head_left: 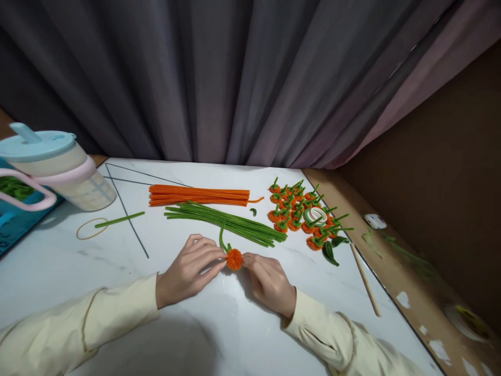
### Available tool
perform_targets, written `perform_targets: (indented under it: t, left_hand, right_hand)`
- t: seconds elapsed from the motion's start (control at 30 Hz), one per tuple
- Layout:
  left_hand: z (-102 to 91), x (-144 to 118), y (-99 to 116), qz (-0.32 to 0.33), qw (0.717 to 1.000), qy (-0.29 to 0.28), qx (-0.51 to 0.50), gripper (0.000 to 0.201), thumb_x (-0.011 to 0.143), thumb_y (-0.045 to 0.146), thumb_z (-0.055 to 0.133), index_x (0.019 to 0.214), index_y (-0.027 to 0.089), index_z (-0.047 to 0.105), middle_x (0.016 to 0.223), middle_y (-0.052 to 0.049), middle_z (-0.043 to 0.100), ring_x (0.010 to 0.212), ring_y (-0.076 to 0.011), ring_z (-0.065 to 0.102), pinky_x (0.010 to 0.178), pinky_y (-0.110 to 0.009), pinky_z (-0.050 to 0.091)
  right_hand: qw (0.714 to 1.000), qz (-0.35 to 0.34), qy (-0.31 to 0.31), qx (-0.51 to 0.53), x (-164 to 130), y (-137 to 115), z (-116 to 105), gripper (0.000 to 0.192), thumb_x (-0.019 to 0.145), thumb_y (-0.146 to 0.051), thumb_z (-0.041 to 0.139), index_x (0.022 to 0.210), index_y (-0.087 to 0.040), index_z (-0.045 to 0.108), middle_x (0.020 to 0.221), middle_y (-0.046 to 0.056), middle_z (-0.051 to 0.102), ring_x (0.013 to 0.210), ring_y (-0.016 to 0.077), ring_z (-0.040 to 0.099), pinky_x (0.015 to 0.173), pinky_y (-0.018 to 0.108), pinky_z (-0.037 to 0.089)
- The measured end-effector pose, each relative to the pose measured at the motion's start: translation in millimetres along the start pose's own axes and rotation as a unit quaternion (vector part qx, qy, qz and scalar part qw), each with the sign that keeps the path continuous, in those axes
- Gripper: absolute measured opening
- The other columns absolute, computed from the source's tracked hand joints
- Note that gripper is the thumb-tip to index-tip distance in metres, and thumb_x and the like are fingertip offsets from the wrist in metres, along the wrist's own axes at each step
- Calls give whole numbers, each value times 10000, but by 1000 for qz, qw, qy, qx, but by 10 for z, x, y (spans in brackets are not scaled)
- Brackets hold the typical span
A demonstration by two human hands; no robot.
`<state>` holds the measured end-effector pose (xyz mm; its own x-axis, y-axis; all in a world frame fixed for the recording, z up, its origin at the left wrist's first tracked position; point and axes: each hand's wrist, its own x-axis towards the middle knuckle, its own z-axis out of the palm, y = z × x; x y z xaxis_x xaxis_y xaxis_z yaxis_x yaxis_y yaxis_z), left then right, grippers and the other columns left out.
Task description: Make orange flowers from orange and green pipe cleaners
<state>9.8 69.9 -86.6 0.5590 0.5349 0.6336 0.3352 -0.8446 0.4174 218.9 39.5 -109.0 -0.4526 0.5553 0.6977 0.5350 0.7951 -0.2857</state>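
A small round pumpkin [234,259] of orange pipe cleaner, with a curved green stem rising from its back, is held between my two hands above the marble-patterned table top. My left hand [192,269] pinches its left side between thumb and fingers. On its right side, my right hand [270,282] grips it with fingertips, the other fingers curled in. Just behind lies a bundle of green pipe cleaners [227,222], and beyond that a bundle of orange pipe cleaners [198,196]. Several finished orange pumpkins with green stems [294,224] are grouped to the right.
A large cup with a blue lid [43,146] stands at left. A rubber band [80,232] and a single green pipe cleaner [125,218] lie near it. White tape rolls [315,216] rest on the pumpkins. A wooden stick [366,282] lies along the right edge. Curtains [211,78] hang behind.
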Motion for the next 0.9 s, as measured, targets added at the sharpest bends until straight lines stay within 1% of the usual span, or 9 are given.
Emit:
perform_targets:
  t: [0.17, 0.4, 0.67, 0.77, 0.9]
  left_hand:
    - [-3, 3, -19, 0, 999, -24, -22, 139, 880, 107, 529, 1003, 158, 570, 879, -60, 680, 829, -182, 574, 775, -358, 406]
    - [15, -3, -19, 24, 1000, -6, -5, 138, 866, 100, 530, 979, 158, 584, 832, -56, 683, 782, -177, 577, 736, -347, 432]
    - [7, -7, -35, 30, 1000, -1, 2, 152, 846, 76, 546, 968, 162, 575, 813, -47, 682, 759, -165, 575, 728, -339, 426]
    - [5, -3, -47, 25, 1000, -1, -1, 146, 850, 83, 545, 964, 168, 578, 806, -43, 679, 752, -164, 573, 727, -338, 425]
    - [10, 0, -57, 9, 1000, 2, -5, 142, 845, 82, 554, 952, 171, 580, 813, -43, 682, 755, -169, 575, 735, -349, 424]
  right_hand:
    - [1000, -6, -3, 12, -6, 6, -1, 314, 785, 42, 385, 1015, -121, 525, 831, 116, 678, 775, 199, 659, 622, 287, 556]
    - [1000, -5, -6, -5, 8, -24, -25, 326, 787, 21, 374, 1034, -131, 522, 838, 113, 680, 769, 200, 660, 625, 294, 558]
    - [1000, 22, 5, 5, 16, -39, -41, 308, 795, 5, 379, 1010, -159, 527, 810, 90, 676, 706, 181, 652, 582, 273, 530]
    - [999, 28, 11, 14, 16, -41, -40, 298, 811, -3, 387, 1020, -160, 531, 811, 85, 677, 694, 173, 652, 579, 266, 526]
    - [998, 42, 16, 43, 35, -55, -53, 286, 838, -21, 410, 1050, -168, 534, 851, 85, 679, 760, 175, 663, 629, 267, 538]
